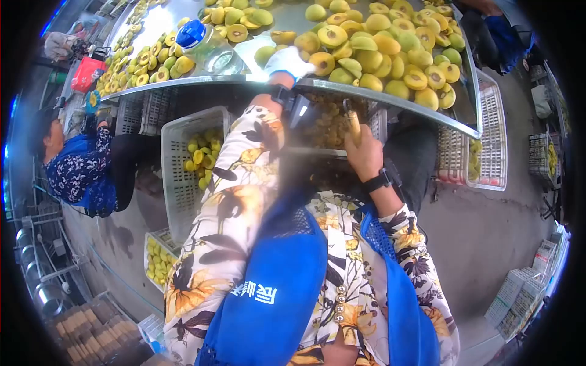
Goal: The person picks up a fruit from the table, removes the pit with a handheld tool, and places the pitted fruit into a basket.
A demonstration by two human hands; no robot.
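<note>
My left hand (289, 63), in a white glove, reaches over the near edge of a metal table (250, 78). It is beside a halved yellow fruit (321, 63) that looks like a peach; glare and the glove hide how its fingers lie. Bare and lower down, my right hand (365, 151) is closed round the wooden handle of a small tool (353, 125) with a dark metal tip, held upright below the table edge. Many yellow-green fruit halves (390, 46) are heaped on the table, some with brown centres showing.
A clear bottle with a blue cap (191, 34) lies on the table. Below are a white crate of fruit (177, 177), a crate under the table (326, 119) and crates at right (488, 134). A person in a blue vest (79, 158) sits at left.
</note>
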